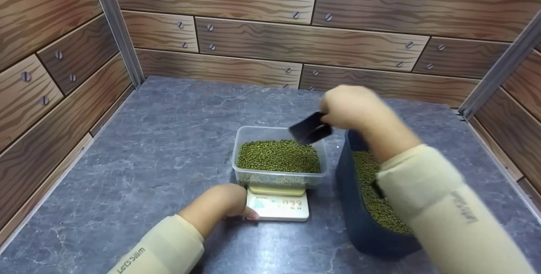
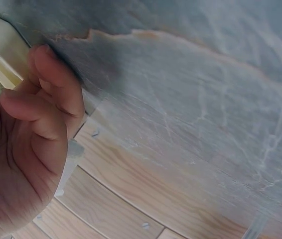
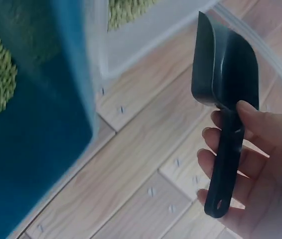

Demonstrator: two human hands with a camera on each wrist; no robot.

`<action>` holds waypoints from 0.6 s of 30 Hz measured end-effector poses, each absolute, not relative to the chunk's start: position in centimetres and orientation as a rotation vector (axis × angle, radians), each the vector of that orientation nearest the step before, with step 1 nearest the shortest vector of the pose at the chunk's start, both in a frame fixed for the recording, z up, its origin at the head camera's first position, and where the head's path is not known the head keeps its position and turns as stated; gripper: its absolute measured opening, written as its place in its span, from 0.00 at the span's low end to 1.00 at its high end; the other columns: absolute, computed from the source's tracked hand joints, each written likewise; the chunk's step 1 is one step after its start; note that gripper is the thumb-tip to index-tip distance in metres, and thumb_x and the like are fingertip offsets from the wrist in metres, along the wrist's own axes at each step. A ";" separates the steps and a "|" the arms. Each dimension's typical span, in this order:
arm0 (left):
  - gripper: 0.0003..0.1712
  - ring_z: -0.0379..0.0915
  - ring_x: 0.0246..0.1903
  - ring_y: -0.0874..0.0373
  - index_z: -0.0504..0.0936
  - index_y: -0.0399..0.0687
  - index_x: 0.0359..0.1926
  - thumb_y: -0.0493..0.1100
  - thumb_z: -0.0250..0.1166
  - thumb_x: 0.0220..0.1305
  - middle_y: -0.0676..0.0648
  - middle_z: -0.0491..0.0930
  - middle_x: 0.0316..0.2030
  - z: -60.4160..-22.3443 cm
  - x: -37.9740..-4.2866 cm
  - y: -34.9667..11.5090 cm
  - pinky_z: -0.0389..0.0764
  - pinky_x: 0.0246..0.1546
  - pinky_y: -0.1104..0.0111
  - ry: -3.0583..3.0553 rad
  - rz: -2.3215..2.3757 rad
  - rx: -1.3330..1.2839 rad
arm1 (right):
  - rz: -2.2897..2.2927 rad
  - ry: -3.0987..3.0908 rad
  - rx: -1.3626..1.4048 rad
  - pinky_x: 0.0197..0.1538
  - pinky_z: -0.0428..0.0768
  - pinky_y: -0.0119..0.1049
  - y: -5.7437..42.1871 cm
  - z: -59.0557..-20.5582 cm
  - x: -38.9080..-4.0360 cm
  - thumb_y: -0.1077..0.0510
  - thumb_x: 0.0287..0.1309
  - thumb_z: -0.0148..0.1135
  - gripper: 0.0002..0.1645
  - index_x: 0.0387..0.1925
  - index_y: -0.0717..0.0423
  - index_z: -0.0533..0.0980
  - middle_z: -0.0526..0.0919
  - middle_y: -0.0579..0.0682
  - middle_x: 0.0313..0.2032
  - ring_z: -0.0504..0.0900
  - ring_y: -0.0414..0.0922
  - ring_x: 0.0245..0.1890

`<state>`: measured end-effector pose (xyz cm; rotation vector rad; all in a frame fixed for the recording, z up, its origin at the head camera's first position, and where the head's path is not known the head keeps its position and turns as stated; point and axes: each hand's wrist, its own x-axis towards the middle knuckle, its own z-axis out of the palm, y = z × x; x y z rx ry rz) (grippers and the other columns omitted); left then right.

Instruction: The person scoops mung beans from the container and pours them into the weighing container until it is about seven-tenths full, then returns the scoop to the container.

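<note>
My right hand (image 1: 348, 107) grips a black scoop (image 3: 225, 64) by its handle, thumb along the neck and fingers wrapped round it. In the head view the scoop hangs over the back right corner of a clear plastic container (image 1: 239, 149). Green mung beans (image 1: 277, 155) fill much of that container; no beans show in the scoop. Beneath the container stands a white kitchen scale (image 1: 281, 210) with a yellowish platform. My left hand (image 1: 228, 201) holds the scale at its front left corner, thumb at the edge and the other fingers curled against its side (image 2: 36, 109).
A deep dark blue bin (image 1: 353, 215) holding more mung beans stands to the right of the scale, under my right forearm. Something small and dark lies on its beans. Wood-patterned walls (image 1: 253, 33) enclose the grey marbled tabletop (image 1: 148, 147) at the back and sides.
</note>
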<state>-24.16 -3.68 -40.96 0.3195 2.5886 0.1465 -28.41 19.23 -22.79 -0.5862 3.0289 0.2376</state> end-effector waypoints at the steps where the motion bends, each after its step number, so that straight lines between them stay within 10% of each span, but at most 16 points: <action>1: 0.41 0.74 0.44 0.43 0.78 0.32 0.40 0.68 0.64 0.43 0.38 0.79 0.39 -41.0 -24.2 -3.7 0.70 0.53 0.53 2.589 0.154 0.320 | 0.210 3.030 -0.575 0.30 0.74 0.43 20.0 -22.4 -28.3 0.55 0.51 0.60 0.08 0.21 0.51 0.76 0.78 0.46 0.23 0.74 0.45 0.23; 18: 0.40 0.72 0.49 0.43 0.78 0.33 0.42 0.67 0.64 0.44 0.38 0.79 0.43 -41.2 -24.2 -3.8 0.68 0.56 0.53 2.590 0.190 0.337 | 0.162 2.812 -0.455 0.21 0.68 0.32 28.8 -22.4 -25.2 0.62 0.43 0.63 0.06 0.17 0.57 0.75 0.76 0.45 0.16 0.70 0.42 0.17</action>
